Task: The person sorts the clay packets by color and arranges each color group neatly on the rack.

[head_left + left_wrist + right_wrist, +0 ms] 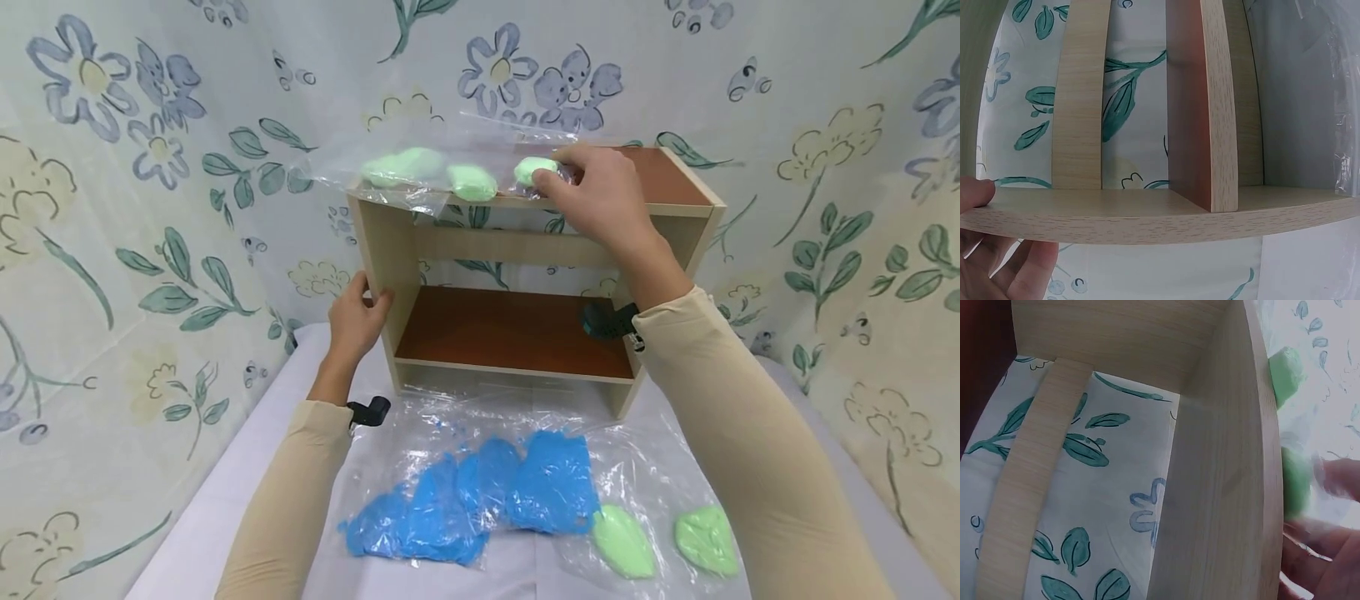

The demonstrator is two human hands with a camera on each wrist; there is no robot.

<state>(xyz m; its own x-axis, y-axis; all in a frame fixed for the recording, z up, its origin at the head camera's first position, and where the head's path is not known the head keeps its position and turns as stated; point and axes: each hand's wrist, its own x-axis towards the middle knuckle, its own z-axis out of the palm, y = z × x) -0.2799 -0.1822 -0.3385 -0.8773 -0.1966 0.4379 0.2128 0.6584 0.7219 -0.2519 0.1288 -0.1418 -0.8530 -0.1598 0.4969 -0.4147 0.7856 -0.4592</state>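
A small wooden shelf (517, 333) with reddish-brown boards stands in the middle of the head view. My left hand (358, 321) grips its left side panel (1135, 228), thumb on the inner face and fingers outside. On top, my right hand (607, 192) pinches a light green, clay-like lump (534, 169) wrapped in clear plastic film. To its left lie another green lump (472, 182) and a wider green mass (405, 167), covered by the same film. In the right wrist view, the pinched green lump (1295, 484) sits at the top board's front edge.
In front of the shelf, blue flattened pieces (551, 483) lie under clear plastic film on the white-covered table (225, 517). Two more green lumps (624, 542) lie at the front right, partly near my right sleeve. Floral cloth (150, 250) surrounds the table.
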